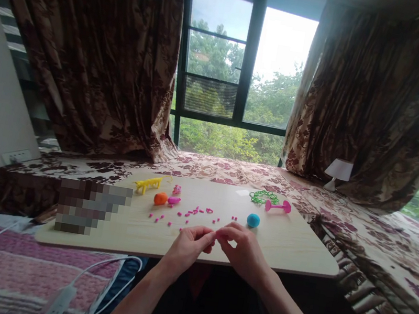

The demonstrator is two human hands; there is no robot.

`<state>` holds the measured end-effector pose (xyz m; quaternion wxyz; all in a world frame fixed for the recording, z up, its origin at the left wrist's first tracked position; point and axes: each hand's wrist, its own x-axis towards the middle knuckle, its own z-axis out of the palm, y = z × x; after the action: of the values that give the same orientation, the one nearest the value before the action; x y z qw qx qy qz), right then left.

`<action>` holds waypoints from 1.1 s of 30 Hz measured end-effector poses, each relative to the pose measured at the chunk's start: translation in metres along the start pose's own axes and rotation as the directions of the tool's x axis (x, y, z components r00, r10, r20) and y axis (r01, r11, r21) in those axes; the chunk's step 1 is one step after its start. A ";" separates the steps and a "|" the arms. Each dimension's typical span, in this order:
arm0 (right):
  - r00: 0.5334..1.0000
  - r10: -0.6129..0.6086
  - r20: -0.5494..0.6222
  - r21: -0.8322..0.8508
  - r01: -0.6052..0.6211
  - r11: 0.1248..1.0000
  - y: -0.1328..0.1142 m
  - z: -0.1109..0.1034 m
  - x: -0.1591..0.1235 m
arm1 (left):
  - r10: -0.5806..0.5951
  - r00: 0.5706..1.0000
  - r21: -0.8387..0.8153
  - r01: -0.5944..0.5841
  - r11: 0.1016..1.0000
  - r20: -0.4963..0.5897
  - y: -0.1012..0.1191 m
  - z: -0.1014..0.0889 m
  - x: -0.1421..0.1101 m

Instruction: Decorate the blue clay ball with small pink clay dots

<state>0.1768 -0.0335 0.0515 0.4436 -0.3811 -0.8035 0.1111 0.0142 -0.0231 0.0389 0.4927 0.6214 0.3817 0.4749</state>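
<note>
My left hand [193,242] and my right hand [239,246] meet above the table's near edge, fingertips pinched together. Whatever lies between them is too small and covered to name. Just beyond, small pink pieces [193,212] are scattered over the pale wooden tabletop [121,233]. A blue ball-shaped lump [253,220] sits a little past my right hand. Farther left are an orange lump [160,199] and a longer magenta lump [174,201] touching or nearly touching it. Behind these lies a small pink cluster [177,189].
A yellow animal figure [148,184] stands at the table's back left. Green looped strands [263,197] and a pink dumbbell-shaped piece [278,206] lie at the back right. A power strip [57,305] with white cable rests at lower left. A small lamp [339,170] stands on the window ledge.
</note>
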 end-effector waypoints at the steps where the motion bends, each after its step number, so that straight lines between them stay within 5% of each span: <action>1: 1.000 0.002 -0.002 0.005 -0.002 1.000 0.000 0.000 0.000 | -0.007 1.000 -0.012 0.007 1.000 0.002 0.000 0.000 0.000; 8: 0.982 0.186 -0.043 0.314 -0.163 0.935 0.005 0.010 -0.002 | -0.072 0.997 -0.130 0.072 0.989 0.006 -0.002 0.001 0.000; 18: 0.932 0.324 -0.160 0.387 -0.242 0.890 0.020 0.027 0.006 | -0.156 0.988 -0.353 0.142 0.925 -0.013 -0.006 0.002 0.001; 26: 0.961 0.198 -0.192 0.271 -0.142 0.952 0.004 0.023 0.001 | -0.228 0.971 -0.515 0.156 0.843 -0.077 -0.013 0.002 0.006; 33: 0.981 -0.046 -0.190 -0.238 0.000 0.971 -0.008 0.024 -0.004 | -0.240 0.969 -0.556 0.168 0.814 -0.057 -0.008 0.005 0.005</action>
<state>0.1546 -0.0381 0.0388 0.4724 -0.4309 -0.7683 -0.0282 0.0207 -0.0180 0.0320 0.6728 0.3793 0.3245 0.5461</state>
